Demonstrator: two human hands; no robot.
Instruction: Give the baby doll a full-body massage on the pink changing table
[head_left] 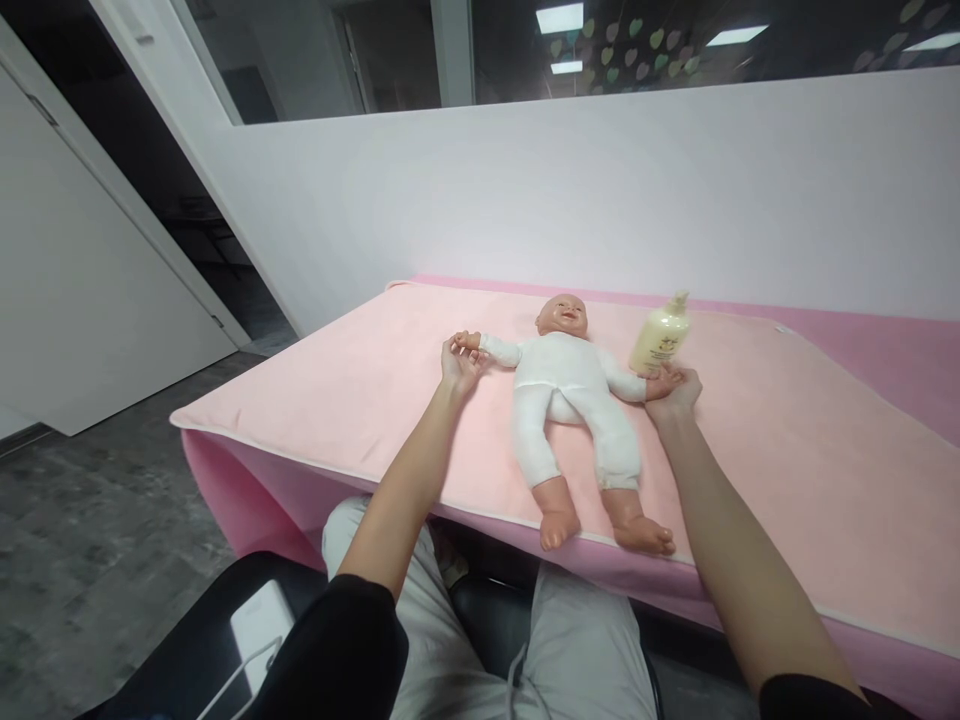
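A baby doll (564, 375) with a white cloth body lies on its back on a pink cloth (337, 370), its feet toward me and its arms spread. My left hand (461, 366) is closed around the doll's hand on the left side. On the other side, my right hand (676, 394) grips the doll's other hand, palm turned up. Just behind my right hand stands a pale yellow pump bottle (661, 335). Its lower part is partly hidden by my fingers and the doll's hand.
The pink cloth covers a table whose front edge is near my knees. A white wall (525, 190) with a window rises behind it. A white device with a cable (262, 625) rests on a black chair (202, 650) at the lower left. A door (90, 260) is farther left.
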